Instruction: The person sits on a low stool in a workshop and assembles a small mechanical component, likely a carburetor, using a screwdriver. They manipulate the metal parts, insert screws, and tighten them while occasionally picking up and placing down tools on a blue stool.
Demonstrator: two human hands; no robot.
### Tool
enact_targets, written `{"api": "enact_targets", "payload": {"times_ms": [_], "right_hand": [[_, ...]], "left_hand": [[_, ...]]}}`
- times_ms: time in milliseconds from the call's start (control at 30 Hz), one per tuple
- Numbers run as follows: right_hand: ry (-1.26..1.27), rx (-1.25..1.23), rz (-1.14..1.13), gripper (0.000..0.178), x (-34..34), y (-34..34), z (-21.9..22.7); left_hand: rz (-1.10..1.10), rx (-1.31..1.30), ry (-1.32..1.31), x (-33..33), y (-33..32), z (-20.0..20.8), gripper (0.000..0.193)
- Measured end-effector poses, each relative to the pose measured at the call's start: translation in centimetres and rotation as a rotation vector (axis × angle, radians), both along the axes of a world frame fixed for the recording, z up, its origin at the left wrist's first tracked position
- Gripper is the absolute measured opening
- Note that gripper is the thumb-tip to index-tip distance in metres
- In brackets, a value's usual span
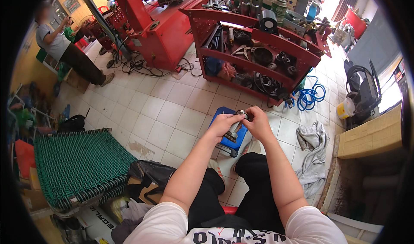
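My left hand [223,126] and my right hand [258,122] meet in front of my knees, fingers closed round a small metal part [233,131]. It is silvery along its length, with a dark ridged end pointing down to the left; its exact kind I cannot make out. Fingertips of both hands come together at its upper end and hide some of it. Just beneath the hands stands a low blue stool or box [240,143] with dark corners, largely covered by them.
Ahead is a red tool cart [254,30] loaded with cans, bottles and metal parts. Blue hose [311,95] coils beside it; a grey cloth [311,157] lies on the right. A green woven seat [82,164] stands left. Black cables [140,66] cross the floor near a standing person [64,45].
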State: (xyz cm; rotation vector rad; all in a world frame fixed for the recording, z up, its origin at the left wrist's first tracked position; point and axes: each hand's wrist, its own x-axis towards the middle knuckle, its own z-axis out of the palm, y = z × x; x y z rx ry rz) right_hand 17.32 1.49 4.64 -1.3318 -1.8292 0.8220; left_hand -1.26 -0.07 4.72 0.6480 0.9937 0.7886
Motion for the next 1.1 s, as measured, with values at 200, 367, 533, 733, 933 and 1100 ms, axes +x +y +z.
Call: {"api": "enact_targets", "payload": {"times_ms": [200, 367, 533, 733, 933, 1100], "right_hand": [[0.015, 0.018, -0.009, 0.023, 0.24, 0.18, -0.08], [0.029, 0.012, -0.014, 0.023, 0.21, -0.01, 0.22], [0.064, 0.002, -0.014, 0.023, 0.04, 0.02, -0.13], [0.064, 0.028, 0.006, 0.022, 0.05, 0.17, -0.31], [0.065, 0.041, 0.018, 0.022, 0.14, 0.11, -0.16], [0.056, 0.032, -0.001, 0.022, 0.11, 0.09, -0.07]], "left_hand": [[0.02, 0.022, 0.016, 0.63, -0.04, -0.35, 0.03], [0.025, 0.029, -0.023, 0.72, -0.19, 0.15, 0.029], [0.047, 0.034, -0.036, 0.71, -0.11, -0.32, 0.028], [0.07, 0.07, -0.022, 0.64, -0.04, -0.61, 0.029], [0.095, 0.057, -0.017, 0.97, -0.21, -0.12, 0.029], [0.083, 0.069, -0.009, 1.0, -0.2, -0.55, 0.029]]}}
